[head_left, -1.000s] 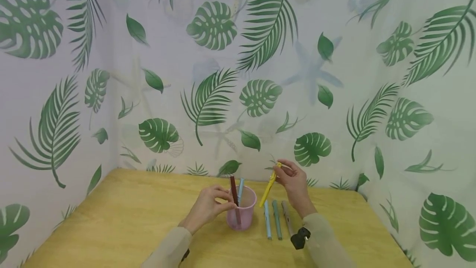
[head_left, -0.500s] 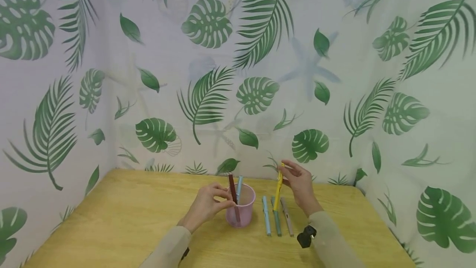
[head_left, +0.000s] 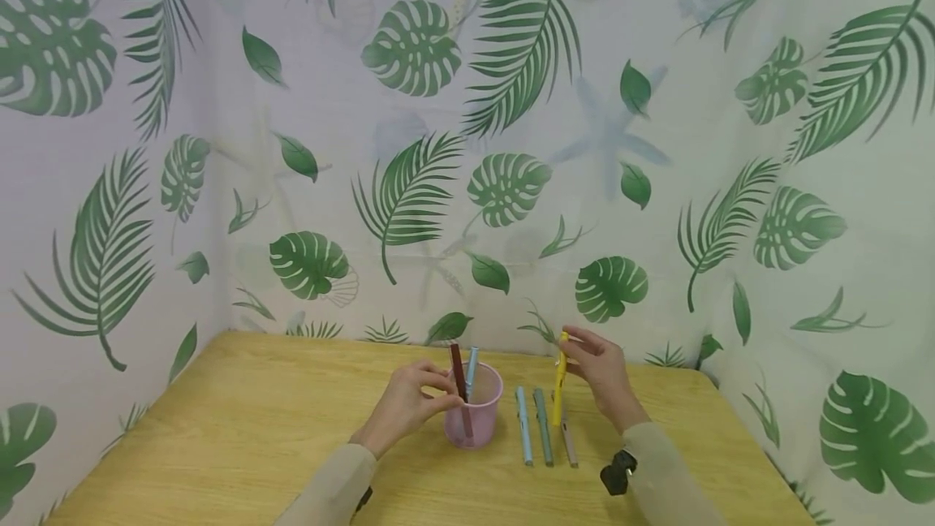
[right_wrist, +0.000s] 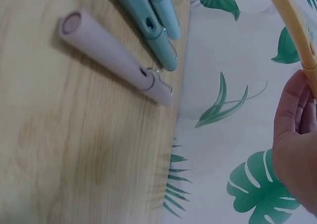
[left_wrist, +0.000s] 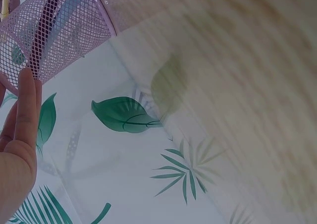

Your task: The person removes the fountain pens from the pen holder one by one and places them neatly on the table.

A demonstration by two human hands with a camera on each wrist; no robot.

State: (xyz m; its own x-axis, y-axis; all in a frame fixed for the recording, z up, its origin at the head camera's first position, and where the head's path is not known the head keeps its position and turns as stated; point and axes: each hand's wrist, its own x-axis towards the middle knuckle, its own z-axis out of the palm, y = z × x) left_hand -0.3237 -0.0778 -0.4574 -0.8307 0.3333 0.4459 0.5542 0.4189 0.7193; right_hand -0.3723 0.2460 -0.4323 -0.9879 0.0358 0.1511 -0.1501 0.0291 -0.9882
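A pink mesh pen cup point(head_left: 471, 428) stands on the table with a dark red pen point(head_left: 458, 372) and a light blue pen point(head_left: 471, 372) leaning in it. My left hand point(head_left: 409, 400) pinches its rim beside the dark red pen; the left wrist view shows fingertips point(left_wrist: 26, 78) against the mesh. My right hand point(head_left: 599, 372) grips a yellow pen point(head_left: 560, 388) near its top, upright above the table. Right of the cup lie a light blue pen point(head_left: 524, 427), a green pen point(head_left: 544, 428) and a greyish-pink pen point(head_left: 570, 445), the last partly hidden by the yellow pen.
The wooden table point(head_left: 256, 412) meets leaf-patterned walls point(head_left: 453, 209) at the back and on both sides. A dark wrist device point(head_left: 619, 472) sits at my right sleeve.
My right hand has carried the yellow pen rightward from beside the cup to over the greyish-pink pen, turning it nearly upright. The left hand stays at the cup.
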